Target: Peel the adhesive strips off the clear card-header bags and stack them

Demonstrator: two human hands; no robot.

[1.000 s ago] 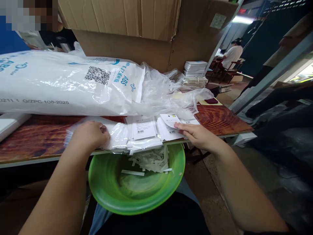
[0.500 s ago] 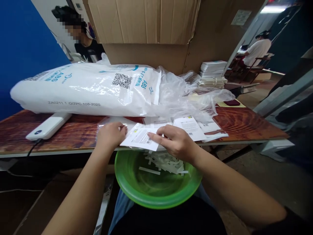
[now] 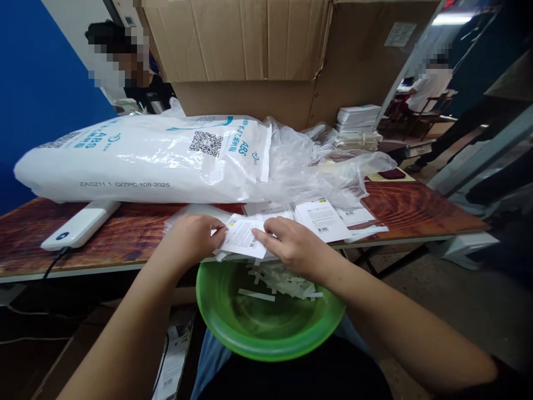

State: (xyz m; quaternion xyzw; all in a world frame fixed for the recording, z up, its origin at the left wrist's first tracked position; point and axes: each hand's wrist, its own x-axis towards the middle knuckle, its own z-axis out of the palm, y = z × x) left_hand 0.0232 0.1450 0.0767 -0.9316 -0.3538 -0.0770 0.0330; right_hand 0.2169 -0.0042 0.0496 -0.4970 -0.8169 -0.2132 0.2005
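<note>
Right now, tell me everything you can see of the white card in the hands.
The white card is a flat, rectangular sheet, paper-like, printed side up. A small yellow mark sits near its upper-left corner; lines of dark print, too small to read, cover the middle. It lies slightly askew at the table's front edge. The left hand meets its left side; the right hand grips its right side, thumb on the printed face.

White sack [image 3: 144,161] reads "ABS", apparently "ZA0211 1 Q/ZPC 108-2025".

Head-worn view, facing forward and down, near the table [image 3: 425,210]
</note>
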